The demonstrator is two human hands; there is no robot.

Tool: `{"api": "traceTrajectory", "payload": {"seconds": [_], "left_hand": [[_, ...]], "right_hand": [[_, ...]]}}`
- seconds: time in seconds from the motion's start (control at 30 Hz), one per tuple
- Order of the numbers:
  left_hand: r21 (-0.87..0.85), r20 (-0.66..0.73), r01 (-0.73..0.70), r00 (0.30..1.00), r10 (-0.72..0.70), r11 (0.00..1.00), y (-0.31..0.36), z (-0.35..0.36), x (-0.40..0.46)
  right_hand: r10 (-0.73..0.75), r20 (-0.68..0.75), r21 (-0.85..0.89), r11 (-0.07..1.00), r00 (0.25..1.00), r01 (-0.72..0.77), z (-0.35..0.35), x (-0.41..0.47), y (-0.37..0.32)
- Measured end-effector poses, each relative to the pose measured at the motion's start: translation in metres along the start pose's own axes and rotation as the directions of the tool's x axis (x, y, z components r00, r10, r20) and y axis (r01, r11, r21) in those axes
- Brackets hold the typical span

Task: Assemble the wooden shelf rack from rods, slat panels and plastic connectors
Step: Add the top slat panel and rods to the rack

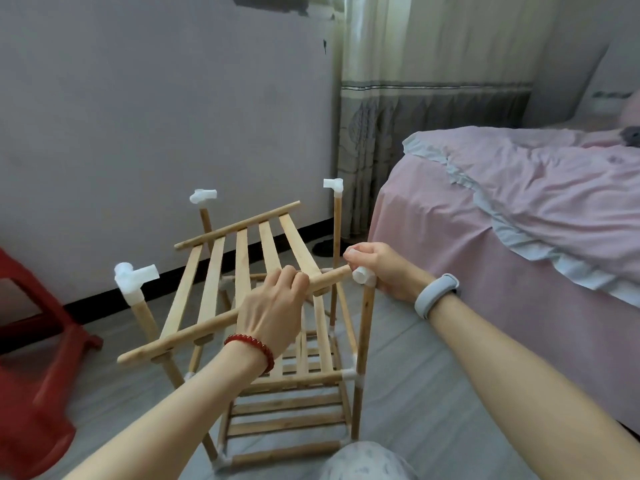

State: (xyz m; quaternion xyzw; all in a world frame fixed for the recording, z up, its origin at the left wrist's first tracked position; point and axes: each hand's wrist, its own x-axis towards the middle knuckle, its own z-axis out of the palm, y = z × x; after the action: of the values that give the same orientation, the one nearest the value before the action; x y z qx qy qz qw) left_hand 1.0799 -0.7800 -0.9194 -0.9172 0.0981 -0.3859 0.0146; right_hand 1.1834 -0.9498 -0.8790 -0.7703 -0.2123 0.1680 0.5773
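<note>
at the left edge of the frame stands a red stool (31, 375), and just right of it a white connector (133, 277) caps the rack's near-left post. in the centre the left hand (273, 306) curls around the near rod of the tilted slat panel (242, 261), held above the lower shelves (287, 410). right of centre the right hand (381, 268) grips the connector on the near-right post (362, 358), the rod's end almost touching it, and a pink bed (519, 202) fills the right side.

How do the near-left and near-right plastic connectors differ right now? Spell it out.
The near-left connector stands free and fully exposed; the near-right connector is gripped by the right hand and partly hidden.
The near-left connector's side socket gapes empty, no rod near it; at the near-right connector the slat panel rod end, held by the left hand, sits just short of the opening.
Both are white and cap upright wooden posts.
</note>
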Motion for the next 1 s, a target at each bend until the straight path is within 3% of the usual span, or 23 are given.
{"api": "traceTrajectory", "payload": {"seconds": [0.17, 0.53, 0.73, 0.9, 1.0], "left_hand": [[0.053, 0.023, -0.029, 0.999, 0.027, 0.998, -0.005, -0.002, 0.004], [0.129, 0.093, -0.124, 0.989, 0.113, 0.984, -0.01, -0.015, 0.018], [0.157, 0.151, -0.144, 0.981, 0.12, 0.977, -0.01, -0.015, 0.025], [0.129, 0.225, -0.14, 0.968, 0.109, 0.982, -0.015, -0.016, 0.027], [0.088, 0.252, -0.132, 0.962, 0.106, 0.987, -0.012, -0.018, 0.03]], "right_hand": [[0.016, -0.163, -0.084, 0.996, 0.986, -0.03, 0.006, 0.003, 0.0], [0.002, -0.244, -0.214, 0.975, 0.97, -0.055, 0.013, 0.006, -0.001], [-0.001, -0.297, -0.198, 0.978, 0.955, -0.061, 0.012, 0.006, -0.002], [0.028, -0.254, -0.204, 0.976, 0.967, -0.082, 0.013, 0.007, -0.005], [0.127, -0.116, 0.014, 0.992, 0.985, -0.127, 0.004, 0.004, -0.009]]}}
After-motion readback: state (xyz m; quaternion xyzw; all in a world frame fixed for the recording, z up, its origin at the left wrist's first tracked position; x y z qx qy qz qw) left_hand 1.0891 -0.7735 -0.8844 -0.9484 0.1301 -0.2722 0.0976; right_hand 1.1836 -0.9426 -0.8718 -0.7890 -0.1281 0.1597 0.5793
